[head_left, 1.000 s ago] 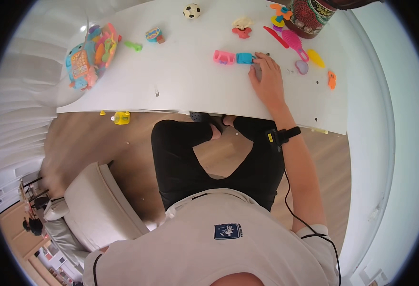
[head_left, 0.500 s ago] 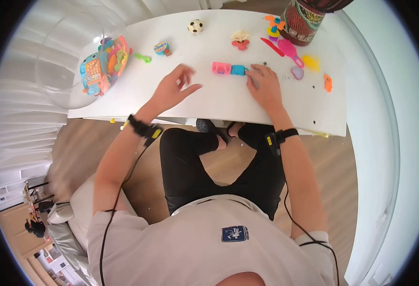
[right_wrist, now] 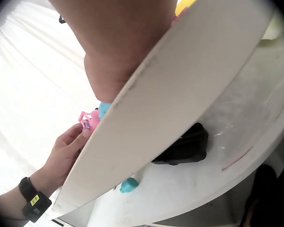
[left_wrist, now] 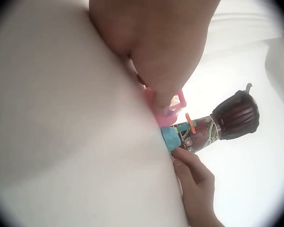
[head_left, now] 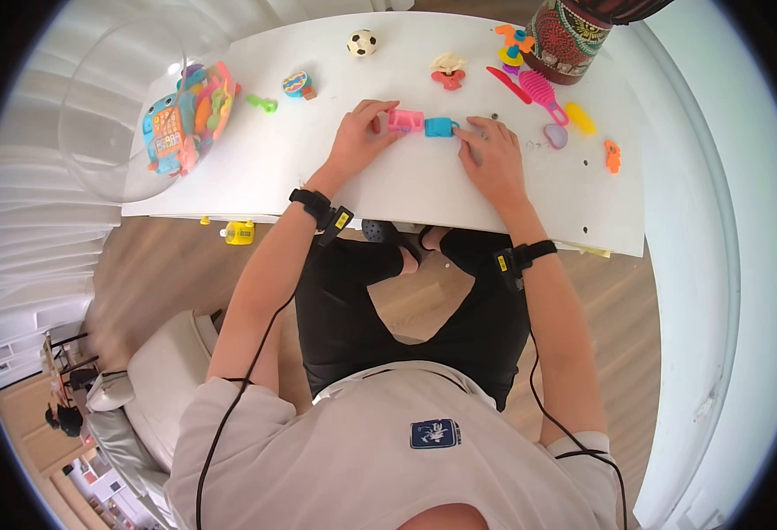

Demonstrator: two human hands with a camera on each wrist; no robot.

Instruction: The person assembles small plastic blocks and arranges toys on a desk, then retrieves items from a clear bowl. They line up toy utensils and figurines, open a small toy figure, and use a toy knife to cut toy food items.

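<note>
head view: your left hand [head_left: 360, 141] pinches the left end of the pink toy [head_left: 405, 120]; your right hand [head_left: 493, 159] pinches the loop of the blue toy [head_left: 440, 127]. both toys lie end to end on the white table [head_left: 318, 181], set back from its front edge. bare surface separates them from that edge and from the soccer ball [head_left: 362, 42] behind. the hairbrush [head_left: 543, 93] lies to the right.

left wrist view: your left hand covers much of the pink toy; its fingertips are hard to make out.

right wrist view: your right hand hides most of the blue toy. below, the tabletop edge cuts off a black object [right_wrist: 185, 145], not identifiable.
</note>
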